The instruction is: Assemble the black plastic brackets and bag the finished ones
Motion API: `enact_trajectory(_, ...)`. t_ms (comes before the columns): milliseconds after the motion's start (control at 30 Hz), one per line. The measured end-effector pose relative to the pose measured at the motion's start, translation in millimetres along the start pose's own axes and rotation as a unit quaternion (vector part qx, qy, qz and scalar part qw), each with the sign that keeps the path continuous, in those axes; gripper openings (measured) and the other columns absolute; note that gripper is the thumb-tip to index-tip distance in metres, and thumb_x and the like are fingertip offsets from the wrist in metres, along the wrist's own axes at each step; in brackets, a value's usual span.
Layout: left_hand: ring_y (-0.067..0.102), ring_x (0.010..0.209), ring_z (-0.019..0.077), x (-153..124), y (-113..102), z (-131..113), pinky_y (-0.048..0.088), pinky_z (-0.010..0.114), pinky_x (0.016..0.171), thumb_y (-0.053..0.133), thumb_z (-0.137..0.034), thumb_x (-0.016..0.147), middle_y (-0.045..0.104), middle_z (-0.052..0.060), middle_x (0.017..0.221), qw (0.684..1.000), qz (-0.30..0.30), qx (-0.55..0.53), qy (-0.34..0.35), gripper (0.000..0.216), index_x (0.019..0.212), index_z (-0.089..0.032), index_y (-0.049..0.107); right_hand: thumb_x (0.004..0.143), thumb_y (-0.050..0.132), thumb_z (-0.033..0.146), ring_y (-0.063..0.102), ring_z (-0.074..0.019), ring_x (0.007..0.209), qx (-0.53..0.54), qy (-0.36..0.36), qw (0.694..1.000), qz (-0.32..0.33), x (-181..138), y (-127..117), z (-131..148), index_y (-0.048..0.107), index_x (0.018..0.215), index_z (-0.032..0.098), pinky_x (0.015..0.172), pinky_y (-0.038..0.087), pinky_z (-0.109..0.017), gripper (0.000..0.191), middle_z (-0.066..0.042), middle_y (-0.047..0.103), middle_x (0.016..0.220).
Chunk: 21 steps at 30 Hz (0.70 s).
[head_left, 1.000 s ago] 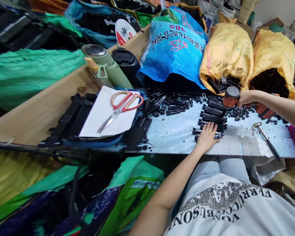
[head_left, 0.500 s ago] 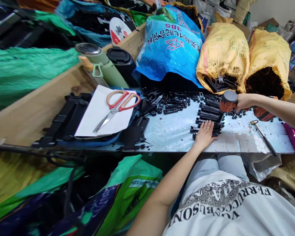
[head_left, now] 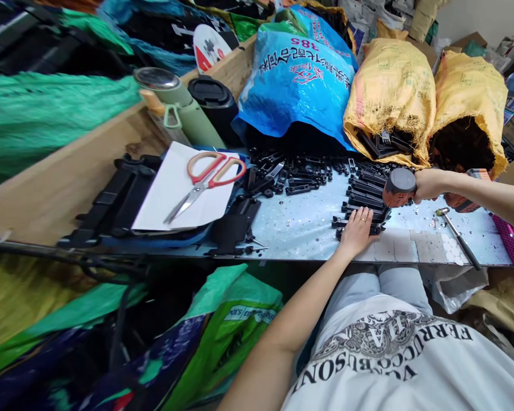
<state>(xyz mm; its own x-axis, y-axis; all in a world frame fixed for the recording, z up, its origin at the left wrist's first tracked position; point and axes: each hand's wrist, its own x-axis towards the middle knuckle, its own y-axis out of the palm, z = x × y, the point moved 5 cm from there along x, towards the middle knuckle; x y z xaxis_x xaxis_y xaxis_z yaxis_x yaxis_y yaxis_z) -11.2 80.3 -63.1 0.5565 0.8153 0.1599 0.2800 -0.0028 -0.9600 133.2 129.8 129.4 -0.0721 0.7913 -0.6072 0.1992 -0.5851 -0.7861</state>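
Note:
My left hand (head_left: 356, 230) lies flat, fingers together, on the nearest pieces of a row of long black plastic parts (head_left: 364, 201) on the metal worktop (head_left: 302, 225). My right hand (head_left: 428, 184) grips an orange power screwdriver (head_left: 399, 187); its grey round end sits just above the right end of that row. A heap of loose black parts (head_left: 297, 172) lies further back, toward the sacks.
Red-handled scissors (head_left: 209, 176) rest on white paper (head_left: 175, 191) at the left. A green flask (head_left: 177, 105) and black cup (head_left: 216, 108) stand behind. Blue sack (head_left: 297, 80) and two yellow sacks (head_left: 392, 85) line the back. A small hammer (head_left: 458, 237) lies right.
My right hand has brought the screwdriver down and nearer, over the right end of the row of parts. My left hand stays pressed on the row.

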Motion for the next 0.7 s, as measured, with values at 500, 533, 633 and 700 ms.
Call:
enact_trajectory(500,0.022,0.139,0.0307,-3,-3,-3,0.013,0.044,0.114,0.06,-0.046,0.078,0.035,0.02,0.144,0.999,-0.031,-0.032,0.001,0.078,0.14,-0.006,0.033,0.058,0.07,0.032,0.063,-0.0211,0.066,-0.069,-0.052,0.996,-0.037,-17,18,26,0.069,0.071,0.017,0.052,0.044,-0.025,0.02,-0.005,0.063,0.062)
enact_trajectory(533,0.022,0.138,0.0312,-3,-2,-3,0.013,0.045,0.114,0.06,-0.045,0.078,0.035,0.021,0.144,0.999,-0.034,-0.031,0.002,0.078,0.139,-0.004,0.034,0.058,0.07,0.031,0.063,-0.0201,0.064,-0.056,-0.058,0.997,-0.02,-16,20,29,0.069,0.071,0.017,0.051,0.043,-0.025,0.02,-0.005,0.063,0.062)
enact_trajectory(633,0.023,0.138,0.0321,-3,1,-2,0.014,0.045,0.114,0.062,-0.044,0.077,0.036,0.022,0.142,0.999,-0.038,-0.026,0.005,0.079,0.139,-0.003,0.034,0.059,0.069,0.027,0.061,-0.0184,0.056,-0.014,-0.055,0.998,0.031,-12,27,38,0.07,0.073,0.015,0.048,0.043,-0.026,0.019,-0.006,0.064,0.063)
enact_trajectory(700,0.023,0.138,0.0321,-2,3,-1,0.014,0.045,0.114,0.062,-0.044,0.077,0.036,0.023,0.142,0.999,-0.036,-0.019,0.007,0.079,0.139,-0.002,0.034,0.059,0.068,0.025,0.061,-0.019,0.056,-0.004,-0.057,0.998,0.033,-12,31,39,0.07,0.074,0.014,0.049,0.043,-0.026,0.019,-0.006,0.065,0.065)
